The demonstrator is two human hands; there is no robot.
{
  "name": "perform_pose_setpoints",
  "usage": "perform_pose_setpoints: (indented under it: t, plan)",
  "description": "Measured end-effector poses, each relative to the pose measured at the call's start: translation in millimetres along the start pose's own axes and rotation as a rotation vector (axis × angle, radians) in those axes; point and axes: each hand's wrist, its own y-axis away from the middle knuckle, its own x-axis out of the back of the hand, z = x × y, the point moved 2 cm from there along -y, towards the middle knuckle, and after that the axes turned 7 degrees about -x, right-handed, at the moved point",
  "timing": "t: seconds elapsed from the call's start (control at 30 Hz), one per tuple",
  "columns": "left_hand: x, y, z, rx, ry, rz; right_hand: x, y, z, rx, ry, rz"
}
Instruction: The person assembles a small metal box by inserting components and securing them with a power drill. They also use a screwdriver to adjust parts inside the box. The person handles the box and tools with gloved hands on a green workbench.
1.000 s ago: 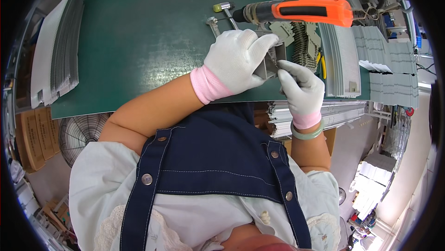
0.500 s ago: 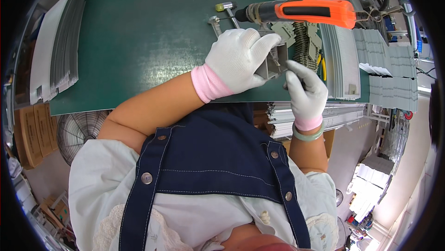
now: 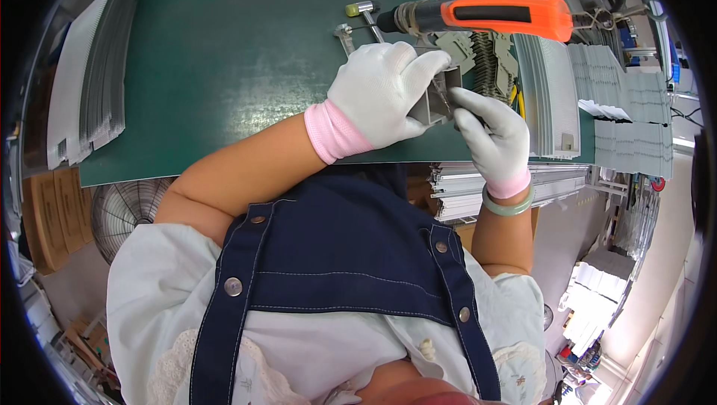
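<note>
My left hand (image 3: 381,95), in a white knit glove with a pink cuff, grips a small grey open-sided metal box (image 3: 429,112) near the table's front edge. Thin metal bits show inside it; I cannot make out their kind. My right hand (image 3: 497,128), gloved alike, is at the box's open right side with thumb and fingertips drawn together. What the fingertips hold, if anything, is hidden. Just beyond both hands hangs an orange and black power screwdriver (image 3: 511,16), its bit pointing left.
On the green table (image 3: 216,69) a small mallet (image 3: 366,13) lies beyond my left hand. Stacked beige plates (image 3: 505,69), yellow-handled pliers (image 3: 520,102) and long white panels (image 3: 549,99) are at the right. More panels (image 3: 86,76) stand at the left edge. A fan (image 3: 134,214) is below the table.
My right hand has moved slightly left and up, its fingertips coming to the box's opening. My left hand and the box have barely shifted.
</note>
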Motion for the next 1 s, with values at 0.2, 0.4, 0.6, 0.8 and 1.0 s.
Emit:
perform_pose_setpoints:
  t: [0.2, 0.4, 0.6, 0.8, 1.0]
  plan:
    - [-1, 0, -1, -0.002, 0.02, -0.009, 13, -16, -7, -0.063, 0.063, -0.249]
    - [0, 1, -1, 0.006, 0.015, -0.01, 9, -23, -8, -0.055, 0.024, -0.283]
    - [-1, -2, -2, -0.008, 0.028, 0.013, 5, -17, 3, 0.013, -0.028, 0.011]
    - [0, -1, -1, 0.013, 0.011, -0.012, 5, -9, -5, 0.145, -0.001, 0.083]
    - [-1, -2, -1, 0.016, 0.022, -0.024, 4, -12, -19, 0.35, 0.237, 0.02]
